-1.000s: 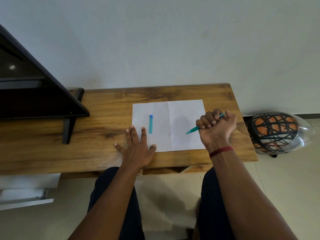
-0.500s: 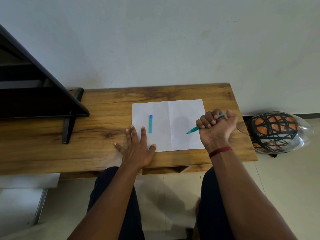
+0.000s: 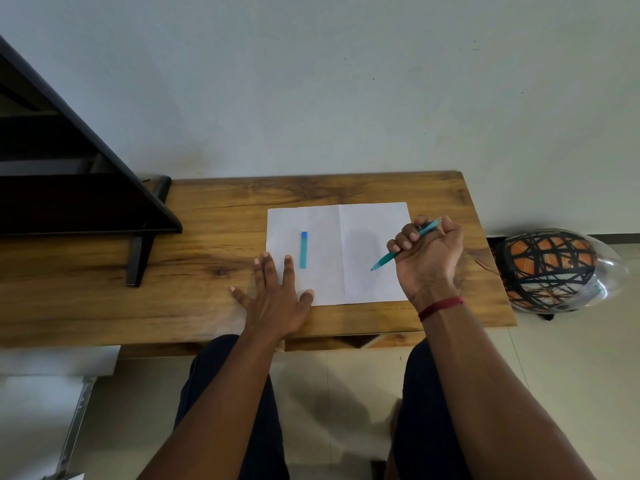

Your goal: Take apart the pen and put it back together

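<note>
My right hand [image 3: 427,258] is closed in a fist around a teal pen body [image 3: 388,258], whose tip points down-left over the right half of a white sheet of paper [image 3: 360,216]. The pen's back end sticks out above my knuckles. The pen's teal cap [image 3: 303,250], with a blue end, lies alone on the left half of the sheet. My left hand [image 3: 277,299] rests flat, fingers spread, on the sheet's lower left corner and the wooden table [image 3: 214,202], just left of the cap and not touching it.
A dark monitor on a black stand [image 3: 138,258] fills the table's left part. An orange and black helmet [image 3: 550,271] sits on the floor beyond the table's right edge. My knees are under the front edge.
My right hand has shifted slightly, loosening its fist so the pen body shows more between the fingers. My left hand and the cap have stayed put.
</note>
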